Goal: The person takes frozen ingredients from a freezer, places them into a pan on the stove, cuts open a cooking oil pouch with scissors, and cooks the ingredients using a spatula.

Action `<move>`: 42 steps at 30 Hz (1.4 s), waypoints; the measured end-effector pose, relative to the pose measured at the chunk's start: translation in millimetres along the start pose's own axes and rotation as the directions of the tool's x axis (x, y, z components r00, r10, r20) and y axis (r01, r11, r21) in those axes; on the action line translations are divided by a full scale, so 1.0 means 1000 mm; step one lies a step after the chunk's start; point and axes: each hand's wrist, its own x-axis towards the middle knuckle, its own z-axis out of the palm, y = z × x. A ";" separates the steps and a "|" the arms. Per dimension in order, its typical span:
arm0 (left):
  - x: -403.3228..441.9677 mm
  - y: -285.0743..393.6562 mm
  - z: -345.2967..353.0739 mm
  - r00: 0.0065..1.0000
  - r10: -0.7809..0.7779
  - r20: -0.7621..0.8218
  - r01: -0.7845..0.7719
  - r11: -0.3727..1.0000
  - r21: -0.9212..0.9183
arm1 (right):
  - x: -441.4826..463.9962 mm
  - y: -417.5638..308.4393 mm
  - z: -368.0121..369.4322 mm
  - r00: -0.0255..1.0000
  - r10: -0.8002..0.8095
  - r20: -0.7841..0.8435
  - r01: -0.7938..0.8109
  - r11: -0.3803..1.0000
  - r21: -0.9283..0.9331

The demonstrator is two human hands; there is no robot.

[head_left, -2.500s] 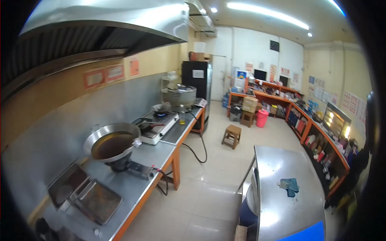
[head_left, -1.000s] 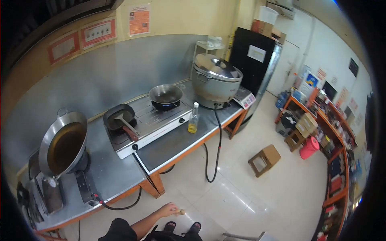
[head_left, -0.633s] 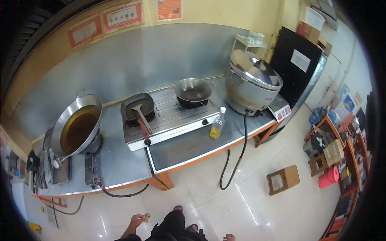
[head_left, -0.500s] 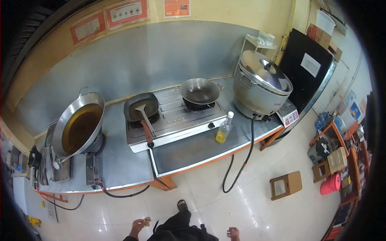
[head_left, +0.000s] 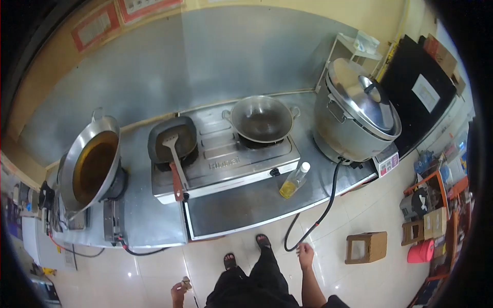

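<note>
My left hand, low in the head view, is closed on a small brownish object whose kind I cannot make out. Below the bench front, my right hand is held out with loosely bent fingers apart and nothing visible in them. It appears near the black hose. Above it on the bench stands a clear bottle with a white cap and yellow liquid. A two-burner gas stove carries an empty wok and a square pan. A spatula rests across that pan.
A large wok of dark oil sits on a burner at left. At right stand a big lidded rice cooker and a digital scale. A brown stool is on the tiled floor. Shelves with goods line the far right.
I have come closer to the bench, and both feet now show. My right hand has moved forward and up toward the bench front. My left hand still holds the small object.
</note>
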 end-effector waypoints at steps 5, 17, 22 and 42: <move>-0.062 -0.038 0.044 0.995 -0.090 -0.053 0.054 0.875 -0.482 | 0.104 -0.052 -0.004 0.997 -0.078 -0.001 0.078 0.997 -0.029; -0.189 -0.082 0.150 0.916 -0.395 -0.065 0.206 0.604 -0.770 | 0.168 -0.116 0.028 0.952 -0.299 0.063 0.290 0.949 0.124; -0.189 -0.087 0.151 0.911 -0.410 -0.043 0.105 0.332 -0.937 | 0.166 -0.164 0.036 0.898 -0.422 0.127 0.433 0.898 -0.074; -0.102 0.090 0.196 0.878 0.207 -0.431 -0.294 0.945 -0.144 | 0.189 -0.267 0.072 0.728 -0.679 0.098 0.559 0.670 0.488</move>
